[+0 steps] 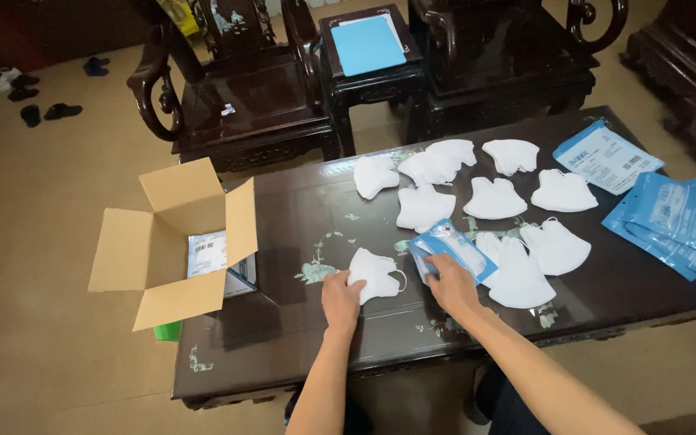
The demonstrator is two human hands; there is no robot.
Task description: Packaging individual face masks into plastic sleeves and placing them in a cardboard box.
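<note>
White folded mask (374, 272) pinched at its left edge by the left hand (340, 298), fingers curled onto it, thumb underneath or alongside, hard to tell which. Lay on the dark inlaid table (283, 322), just beyond the left fingertips, ear loop trailing to the right. Left forearm stretched straight up from the bottom edge, wrist level, palm down.

Blue and white pouch (451, 251) pressed under the right hand (451, 283), fingers spread flat over its near end, gripping its edge rather than lying loose. Right forearm angled in from the lower right, elbow out of view. Just right of those fingers, overlapping white masks (525, 270); farther beyond the fingertips, a scatter of more masks (461, 181). Well to the right, a stack of blue pouches (678, 225). Well to the left of the left fingers, an open cardboard box (171, 242) at the table's corner.
</note>
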